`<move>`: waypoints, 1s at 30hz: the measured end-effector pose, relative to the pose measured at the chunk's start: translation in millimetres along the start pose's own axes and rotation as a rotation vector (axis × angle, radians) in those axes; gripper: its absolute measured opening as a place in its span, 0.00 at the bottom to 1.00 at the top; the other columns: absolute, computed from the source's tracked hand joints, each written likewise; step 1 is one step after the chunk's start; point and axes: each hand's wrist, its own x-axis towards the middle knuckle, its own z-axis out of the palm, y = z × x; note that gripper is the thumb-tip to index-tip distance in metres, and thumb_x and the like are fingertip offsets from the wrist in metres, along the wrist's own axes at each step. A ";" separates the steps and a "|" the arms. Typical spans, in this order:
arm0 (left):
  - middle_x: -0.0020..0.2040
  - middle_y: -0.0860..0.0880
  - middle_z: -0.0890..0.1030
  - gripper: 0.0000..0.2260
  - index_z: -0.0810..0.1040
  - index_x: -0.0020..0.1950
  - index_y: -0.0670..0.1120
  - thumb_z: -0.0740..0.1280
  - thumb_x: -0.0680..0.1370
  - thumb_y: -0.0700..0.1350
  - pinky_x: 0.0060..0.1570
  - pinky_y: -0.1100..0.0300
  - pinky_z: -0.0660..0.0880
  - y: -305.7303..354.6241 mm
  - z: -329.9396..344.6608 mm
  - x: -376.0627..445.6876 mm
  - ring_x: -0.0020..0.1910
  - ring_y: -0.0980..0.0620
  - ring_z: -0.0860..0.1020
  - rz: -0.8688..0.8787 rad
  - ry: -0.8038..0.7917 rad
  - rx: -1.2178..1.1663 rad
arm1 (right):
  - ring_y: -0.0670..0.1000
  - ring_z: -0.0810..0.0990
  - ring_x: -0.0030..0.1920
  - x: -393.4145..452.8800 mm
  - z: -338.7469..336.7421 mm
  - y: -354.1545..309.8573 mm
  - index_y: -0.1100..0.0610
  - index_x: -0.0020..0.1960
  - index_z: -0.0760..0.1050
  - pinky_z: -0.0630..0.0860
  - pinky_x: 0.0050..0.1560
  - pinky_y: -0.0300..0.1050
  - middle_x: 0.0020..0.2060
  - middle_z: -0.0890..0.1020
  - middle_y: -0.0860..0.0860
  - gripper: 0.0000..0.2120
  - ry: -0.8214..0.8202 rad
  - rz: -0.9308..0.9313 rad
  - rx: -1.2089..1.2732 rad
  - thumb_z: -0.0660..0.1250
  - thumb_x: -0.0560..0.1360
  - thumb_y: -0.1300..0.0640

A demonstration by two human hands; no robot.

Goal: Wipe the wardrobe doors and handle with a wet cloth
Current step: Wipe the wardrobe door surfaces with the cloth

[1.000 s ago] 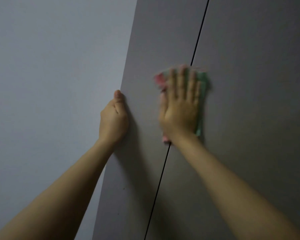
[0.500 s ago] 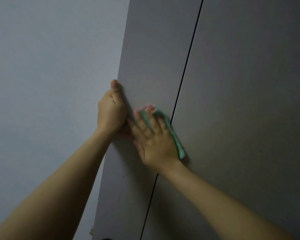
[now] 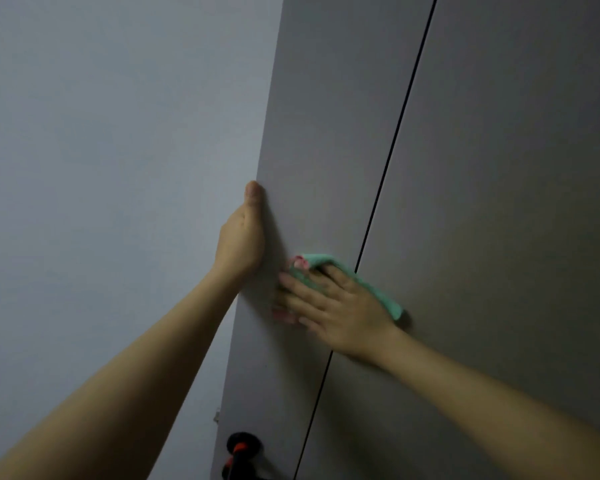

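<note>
The left hand [image 3: 241, 237] grips the outer edge of the flat grey left wardrobe door [image 3: 312, 133], thumb up along it, fingers hidden behind. The right hand [image 3: 336, 306] presses a folded green cloth with a pink corner [image 3: 378, 289] flat, fingers spread, across the dark seam [image 3: 395, 133] to the grey right door [image 3: 516, 168]. Wiping well likely means even pressure and overlapping strokes while the edge is held steady. Count: 2 doors, 1 cloth, 1 black-and-orange object [image 3: 241, 448] below; I cannot tell whether it is the handle.
</note>
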 end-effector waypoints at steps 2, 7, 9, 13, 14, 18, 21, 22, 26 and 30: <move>0.70 0.37 0.70 0.31 0.71 0.70 0.40 0.41 0.82 0.58 0.66 0.58 0.62 -19.1 -3.2 -10.1 0.69 0.42 0.68 -0.062 -0.058 0.029 | 0.51 0.59 0.75 -19.0 -2.4 13.8 0.51 0.73 0.67 0.50 0.76 0.49 0.72 0.65 0.49 0.19 -0.002 -0.129 -0.001 0.52 0.83 0.51; 0.72 0.40 0.68 0.29 0.68 0.72 0.41 0.41 0.82 0.57 0.68 0.60 0.59 -32.7 1.0 -15.5 0.72 0.45 0.65 -0.067 -0.082 -0.055 | 0.53 0.46 0.77 1.9 3.2 -5.2 0.53 0.74 0.61 0.44 0.76 0.52 0.74 0.62 0.50 0.24 0.109 0.374 0.034 0.55 0.79 0.51; 0.69 0.39 0.71 0.29 0.71 0.70 0.40 0.42 0.82 0.57 0.65 0.60 0.62 -35.8 3.0 -16.5 0.70 0.44 0.68 -0.068 -0.051 -0.091 | 0.55 0.45 0.77 2.6 21.5 -55.5 0.53 0.74 0.62 0.41 0.76 0.53 0.74 0.61 0.50 0.24 0.043 0.327 0.096 0.55 0.78 0.52; 0.64 0.40 0.75 0.29 0.76 0.62 0.40 0.42 0.83 0.56 0.55 0.63 0.64 -36.1 2.2 -18.3 0.65 0.45 0.72 -0.058 -0.028 -0.076 | 0.51 0.58 0.75 -47.4 36.6 -91.4 0.53 0.73 0.66 0.46 0.77 0.49 0.72 0.66 0.50 0.20 -0.143 -0.129 0.155 0.49 0.83 0.55; 0.62 0.39 0.76 0.28 0.78 0.58 0.42 0.42 0.83 0.55 0.50 0.64 0.63 -35.3 1.8 -19.5 0.63 0.44 0.73 -0.042 -0.022 -0.071 | 0.51 0.59 0.75 -58.3 35.1 -84.6 0.53 0.72 0.67 0.49 0.76 0.48 0.72 0.67 0.50 0.19 -0.128 -0.120 0.158 0.51 0.83 0.55; 0.61 0.39 0.77 0.26 0.78 0.54 0.45 0.43 0.83 0.55 0.48 0.64 0.63 -39.5 3.2 -18.3 0.62 0.44 0.74 0.000 0.000 -0.064 | 0.52 0.57 0.76 -69.9 24.4 -60.0 0.52 0.72 0.66 0.49 0.76 0.49 0.73 0.67 0.49 0.20 -0.033 0.015 0.062 0.55 0.81 0.53; 0.57 0.42 0.78 0.29 0.78 0.59 0.41 0.43 0.83 0.56 0.50 0.63 0.64 -41.8 4.5 -17.1 0.59 0.47 0.74 -0.004 0.011 -0.073 | 0.55 0.50 0.77 -40.4 32.9 -83.7 0.53 0.72 0.67 0.44 0.76 0.52 0.73 0.66 0.50 0.22 -0.009 0.119 0.049 0.56 0.79 0.53; 0.55 0.44 0.78 0.29 0.78 0.58 0.41 0.43 0.83 0.56 0.50 0.63 0.64 -40.9 3.5 -15.6 0.57 0.48 0.74 0.001 0.012 -0.073 | 0.56 0.49 0.77 -27.8 38.9 -98.8 0.54 0.73 0.64 0.42 0.76 0.53 0.73 0.64 0.51 0.23 -0.027 0.096 0.043 0.56 0.78 0.52; 0.44 0.53 0.76 0.23 0.74 0.43 0.51 0.43 0.83 0.56 0.42 0.64 0.68 -42.7 4.4 -14.7 0.43 0.55 0.73 0.019 0.009 -0.054 | 0.59 0.43 0.75 -23.5 49.3 -135.3 0.54 0.77 0.50 0.35 0.75 0.56 0.76 0.53 0.49 0.29 -0.217 -0.214 0.003 0.57 0.79 0.49; 0.43 0.52 0.75 0.26 0.77 0.45 0.48 0.43 0.83 0.56 0.41 0.64 0.67 -42.1 5.4 -16.1 0.41 0.55 0.72 0.037 0.018 -0.052 | 0.53 0.57 0.75 -75.3 37.5 -92.2 0.53 0.73 0.66 0.46 0.76 0.50 0.73 0.66 0.49 0.23 -0.139 -0.126 0.102 0.61 0.79 0.55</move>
